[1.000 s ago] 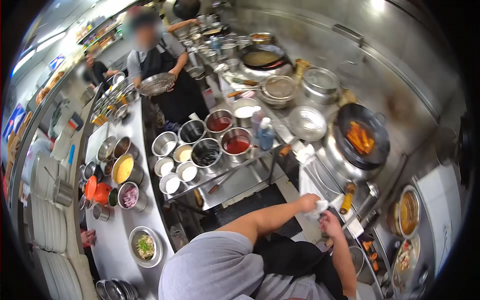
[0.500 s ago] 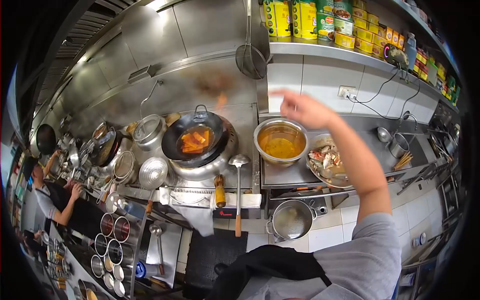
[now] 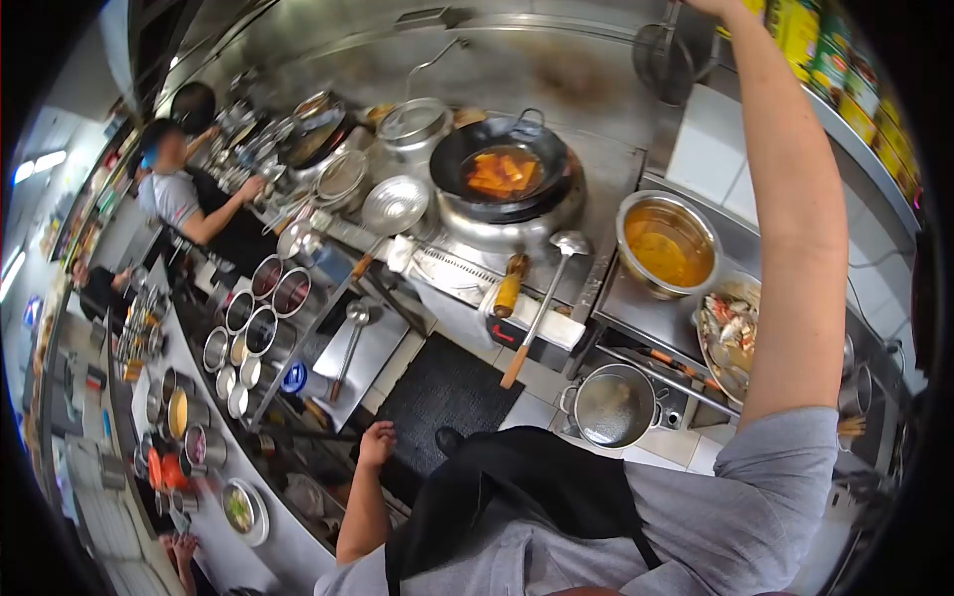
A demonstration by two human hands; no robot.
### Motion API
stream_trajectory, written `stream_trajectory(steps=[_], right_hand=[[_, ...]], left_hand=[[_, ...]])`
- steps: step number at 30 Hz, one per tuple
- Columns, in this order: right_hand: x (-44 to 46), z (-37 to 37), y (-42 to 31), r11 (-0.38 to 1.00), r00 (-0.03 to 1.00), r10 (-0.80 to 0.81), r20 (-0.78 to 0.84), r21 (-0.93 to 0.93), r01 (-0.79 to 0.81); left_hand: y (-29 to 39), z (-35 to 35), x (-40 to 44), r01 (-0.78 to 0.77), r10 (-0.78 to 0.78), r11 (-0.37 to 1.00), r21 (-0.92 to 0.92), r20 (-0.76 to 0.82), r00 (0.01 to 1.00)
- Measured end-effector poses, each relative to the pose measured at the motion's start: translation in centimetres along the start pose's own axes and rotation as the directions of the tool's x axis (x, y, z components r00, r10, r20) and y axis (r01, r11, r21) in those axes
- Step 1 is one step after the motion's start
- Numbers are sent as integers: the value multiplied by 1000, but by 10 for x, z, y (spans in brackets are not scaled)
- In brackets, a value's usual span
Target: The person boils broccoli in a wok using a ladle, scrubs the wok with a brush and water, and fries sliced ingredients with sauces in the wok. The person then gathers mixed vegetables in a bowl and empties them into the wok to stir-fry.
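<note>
My right hand (image 3: 712, 5) is raised at the top edge, close to the handle of a hanging wire strainer (image 3: 664, 62). The frame cuts off its fingers, so a grip cannot be made out. My left hand (image 3: 377, 444) hangs low beside my apron, its fingers curled with nothing visible in them. On the burner rests a black wok (image 3: 457, 164) with orange-brown pieces (image 3: 502, 172) in liquid. To its right stand a steel bowl of yellowish liquid (image 3: 669, 248) and a dish of seafood-like pieces (image 3: 730, 328). A long-handled ladle (image 3: 542, 308) lies along the stove front.
A perforated skimmer (image 3: 396, 206) and a wooden-handled brush (image 3: 511, 286) sit by the stove. Below the counter stands a pot (image 3: 613, 405). Several sauce containers (image 3: 260, 328) fill a left rack. A co-worker (image 3: 194, 194) works farther left. Cans (image 3: 833, 55) line the upper right shelf.
My right hand has risen from over the bowl to the top edge by the strainer. My left hand has come into view. The view has turned left, and the scene has shifted right.
</note>
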State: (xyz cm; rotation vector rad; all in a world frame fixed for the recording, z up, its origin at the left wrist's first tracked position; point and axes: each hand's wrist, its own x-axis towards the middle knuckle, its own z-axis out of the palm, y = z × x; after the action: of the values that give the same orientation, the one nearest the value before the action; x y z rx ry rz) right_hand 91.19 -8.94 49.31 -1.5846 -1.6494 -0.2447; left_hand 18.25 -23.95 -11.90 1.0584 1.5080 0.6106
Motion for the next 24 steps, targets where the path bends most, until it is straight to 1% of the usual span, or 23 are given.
stream_trajectory(steps=[1, 3, 5, 6, 7, 8, 9, 10, 11, 12, 13, 14, 15, 16, 17, 18, 19, 20, 21, 22, 23, 24], right_hand=[[-4, 2, -5, 991, 993, 113, 19, 75, -114], [-12, 2, -14, 981, 989, 134, -58, 151, -124], [-5, -5, 4, 993, 991, 94, -91, 83, -87], [-5, -3, 18, 995, 979, 56, -195, 94, -38], [-6, 1, 19, 995, 953, 20, -302, 97, 9], [-5, 5, 20, 995, 955, 22, -297, 103, 9], [-12, 8, 8, 984, 922, -55, -382, 136, 115], [-18, 9, -1, 961, 875, -127, -467, 159, 224], [-21, 9, -6, 960, 877, -129, -463, 163, 227], [-22, 10, -10, 970, 885, -98, -456, 155, 188], [-24, 11, -12, 978, 891, -67, -450, 148, 148], [-25, 12, -12, 967, 885, -128, -448, 142, 212], [-25, 13, -12, 964, 885, -132, -446, 148, 219], [-25, 13, -14, 977, 884, -129, -450, 96, 191], [-25, 12, -16, 986, 881, -127, -455, 42, 163], [-26, 12, -17, 980, 897, -2, -442, 177, 89], [-14, 5, 9, 980, 898, -8, -439, 176, 95], [7, -9, 57, 978, 947, -1, -322, 196, 68], [19, -18, 86, 976, 980, 5, -199, 213, 38], [20, -19, 93, 975, 980, -2, -199, 217, 46], [20, -18, 96, 977, 965, -6, -263, 204, 62], [17, -14, 90, 977, 955, -11, -296, 200, 73]], left_hand=[[2, 0, -6, 1, -1, 1000, -2, -5, 1000], [-31, -7, -10, 45, -45, 998, -36, 1, 999], [-61, -11, -28, 314, -314, 950, 6, 37, 949], [-77, -13, -38, 424, -445, 868, 257, 25, 895], [-92, -17, -47, 479, -532, 792, 379, 43, 846], [-107, -23, -58, 531, -613, 730, 430, 68, 787], [-117, -29, -67, 585, -687, 676, 447, 95, 721], [-125, -36, -72, 648, -741, 643, 408, 118, 661], [-130, -43, -72, 697, -775, 619, 362, 138, 617], [-134, -49, -67, 726, -785, 615, 307, 155, 600], [-132, -53, -58, 735, -774, 632, 247, 158, 613], [-127, -52, -45, 718, -741, 671, 184, 150, 655], [-121, -51, -31, 694, -706, 708, 133, 135, 695], [-107, -47, -17, 638, -653, 756, 146, 94, 752], [-88, -38, -2, 567, -586, 797, 208, 43, 809], [-68, -27, 12, 493, -512, 826, 273, -1, 859], [-53, -19, 27, 411, -438, 852, 325, 12, 899], [-40, -12, 41, 325, -361, 868, 375, 29, 932], [-36, -7, 61, 238, -297, 889, 391, 96, 950], [-32, -3, 79, 150, -231, 903, 402, 160, 960], [-24, 6, 90, 41, -136, 915, 402, 211, 968], [-16, 16, 97, -69, -41, 915, 398, 262, 964]])
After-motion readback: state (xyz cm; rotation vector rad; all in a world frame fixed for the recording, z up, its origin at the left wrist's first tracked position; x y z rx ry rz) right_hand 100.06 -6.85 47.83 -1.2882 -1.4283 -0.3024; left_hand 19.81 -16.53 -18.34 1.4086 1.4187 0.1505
